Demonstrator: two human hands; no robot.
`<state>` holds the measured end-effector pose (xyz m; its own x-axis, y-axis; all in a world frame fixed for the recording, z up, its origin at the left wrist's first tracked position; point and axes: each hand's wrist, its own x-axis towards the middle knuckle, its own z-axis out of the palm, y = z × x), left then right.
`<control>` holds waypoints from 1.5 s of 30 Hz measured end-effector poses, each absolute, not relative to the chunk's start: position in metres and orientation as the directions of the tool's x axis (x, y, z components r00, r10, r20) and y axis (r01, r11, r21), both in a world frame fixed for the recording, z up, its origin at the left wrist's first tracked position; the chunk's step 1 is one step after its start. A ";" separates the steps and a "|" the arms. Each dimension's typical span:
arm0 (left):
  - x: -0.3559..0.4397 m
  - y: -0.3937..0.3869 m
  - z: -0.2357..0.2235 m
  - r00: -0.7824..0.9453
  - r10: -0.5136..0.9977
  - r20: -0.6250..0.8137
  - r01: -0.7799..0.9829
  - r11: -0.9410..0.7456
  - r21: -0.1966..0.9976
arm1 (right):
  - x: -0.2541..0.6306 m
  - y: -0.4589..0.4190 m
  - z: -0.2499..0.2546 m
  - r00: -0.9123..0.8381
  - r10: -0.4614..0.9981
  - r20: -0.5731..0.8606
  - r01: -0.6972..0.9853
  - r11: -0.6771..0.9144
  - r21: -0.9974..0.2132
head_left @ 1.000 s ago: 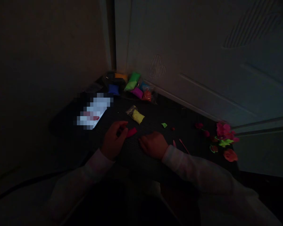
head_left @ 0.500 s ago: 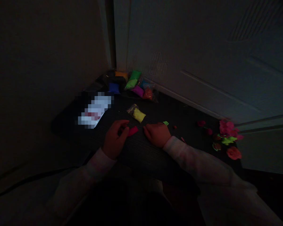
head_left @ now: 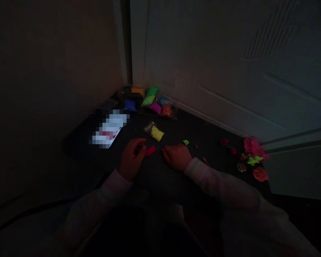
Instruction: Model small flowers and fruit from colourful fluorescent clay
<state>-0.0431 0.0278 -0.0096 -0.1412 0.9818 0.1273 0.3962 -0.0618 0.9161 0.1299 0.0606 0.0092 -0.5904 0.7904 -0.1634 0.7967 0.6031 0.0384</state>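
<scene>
My left hand [head_left: 132,159] is closed, thumb and fingers curled around one end of a pink strip of modelling clay [head_left: 150,150]. The strip's free end points right, toward my other hand. Across a small gap, my right hand [head_left: 177,157] rests low over the dark tabletop with its fingers folded under. Whatever it may hold is hidden. Just beyond the hands lies a clear packet of yellow clay [head_left: 157,134]. A small light-green piece [head_left: 186,142] and a tiny reddish ball [head_left: 195,146] sit past my right hand.
Several bagged clay colours [head_left: 149,101] are heaped in the back corner. A lit, blurred-out screen [head_left: 109,128] is at the left. Pink flower shapes [head_left: 251,146] and a coral flower [head_left: 260,174] lie at the right edge. A pale panel [head_left: 216,53] bounds the back; the room is dim.
The view has shifted slightly, so the table's things appear a little lower and farther left at the right side. My hands keep nearly the same pose, the left still on the pink clay.
</scene>
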 end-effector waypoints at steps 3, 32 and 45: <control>-0.043 0.027 -0.010 -0.137 0.983 0.125 0.390 -0.062 0.919 | 0.130 0.059 0.008 -0.634 0.751 -0.183 0.761 0.648 0.020; -0.033 0.026 -0.003 0.293 0.801 0.522 0.682 -0.557 0.473 | 0.211 -0.027 0.055 0.315 0.940 0.129 0.664 -0.121 -0.737; 0.006 0.036 0.000 0.616 0.750 0.240 0.694 -0.661 0.285 | 0.215 -0.029 0.011 -0.047 0.998 -0.028 0.998 0.046 -0.047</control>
